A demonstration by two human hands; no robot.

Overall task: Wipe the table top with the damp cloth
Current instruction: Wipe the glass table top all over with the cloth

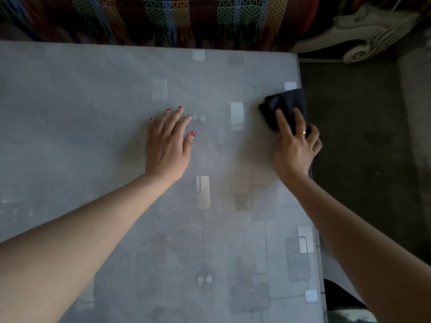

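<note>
A: Where does the cloth (283, 106) lie, and how is it oriented?

B: It lies at the right edge of the table top (93, 113), about midway along that edge. Its long axis runs diagonally, from the far corner at the rim down and toward the person under the hand. Its right side overhangs the rim slightly.

A: What does it look like?

B: It is black and folded into a thick pad, with layered edges showing at the left corner. Whether it is damp cannot be told.

A: What is the state of the right hand (295, 148)?

B: It presses on the cloth with two fingers extended flat on top; the remaining fingers curl over the cloth at the rim. A gold ring (302, 132) is on one finger.

A: And the left hand (166, 148)?

B: It rests palm down on the grey patterned surface, fingers straight and spread, holding nothing, well apart from the cloth.
</note>
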